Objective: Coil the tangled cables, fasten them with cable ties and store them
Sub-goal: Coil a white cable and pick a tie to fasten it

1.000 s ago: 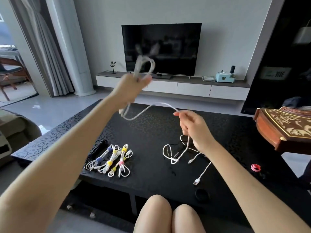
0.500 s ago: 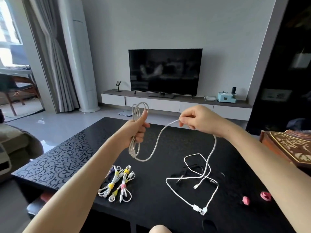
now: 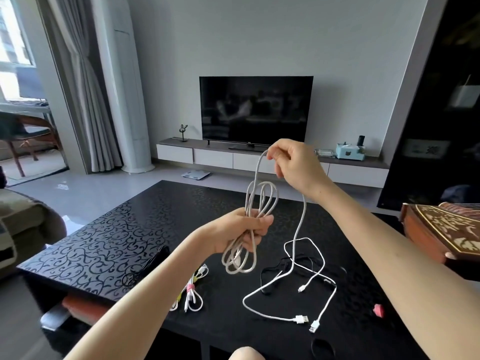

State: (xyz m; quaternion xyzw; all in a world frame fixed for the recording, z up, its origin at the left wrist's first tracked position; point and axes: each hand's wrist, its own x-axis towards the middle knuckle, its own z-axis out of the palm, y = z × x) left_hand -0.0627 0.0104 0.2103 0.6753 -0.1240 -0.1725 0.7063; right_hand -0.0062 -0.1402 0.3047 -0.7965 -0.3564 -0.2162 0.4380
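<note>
My left hand (image 3: 242, 228) grips several loops of a white cable (image 3: 250, 203) by their middle, above the black table (image 3: 104, 245). My right hand (image 3: 293, 162), higher and farther, pinches the same cable's free run, which drops to the table. There it lies tangled with another white cable (image 3: 319, 276) and a black cable (image 3: 272, 271); two USB plugs (image 3: 307, 323) rest near the front edge. Coiled white cables with pink and yellow ties (image 3: 191, 292) lie at front left, partly hidden by my left forearm. A black coiled cable (image 3: 145, 268) lies beside them.
A pink tie (image 3: 378, 309) lies on the table's right and a black ring (image 3: 322, 349) at the front edge. A carved wooden instrument (image 3: 441, 229) overhangs the right side. A TV (image 3: 255, 110) on a low cabinet stands beyond; a sofa arm (image 3: 23, 222) is on the left.
My right hand rose and swung left over the coil, bringing another loop toward my left hand. My left hand shifted right and lower. The camera tilted up.
</note>
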